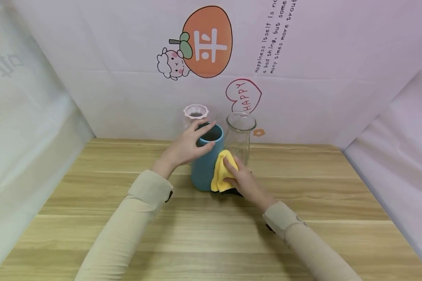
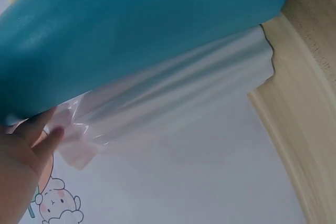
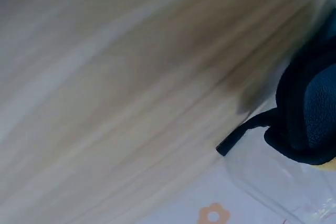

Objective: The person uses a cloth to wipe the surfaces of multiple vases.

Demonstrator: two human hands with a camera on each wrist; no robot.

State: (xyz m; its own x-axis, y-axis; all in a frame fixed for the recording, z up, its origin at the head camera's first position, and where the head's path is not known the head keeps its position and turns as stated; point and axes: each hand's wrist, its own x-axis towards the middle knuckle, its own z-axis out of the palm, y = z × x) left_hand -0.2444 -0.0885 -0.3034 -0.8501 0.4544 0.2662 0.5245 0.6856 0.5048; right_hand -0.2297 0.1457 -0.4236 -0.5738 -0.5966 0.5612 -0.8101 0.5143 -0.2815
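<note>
A tall blue vase (image 1: 204,169) stands upright on the wooden table. My left hand (image 1: 186,145) holds it around the top, with the thumb on the near side of the rim and the fingers across the far side. In the left wrist view the vase (image 2: 152,30) fills the top, the hand (image 2: 18,174) at its mouth. My right hand (image 1: 247,181) grips a folded yellow cloth (image 1: 222,177) against the vase's right side. Dark fabric with black edging and a loop, apparently the cloth's other side (image 3: 321,108), shows in the right wrist view.
A clear glass vase (image 1: 242,142) stands close behind the cloth, to the right. Behind the blue vase is a pinkish translucent vase with a wavy rim (image 1: 195,111). A printed white backdrop (image 1: 126,97) rises at the table's back edge.
</note>
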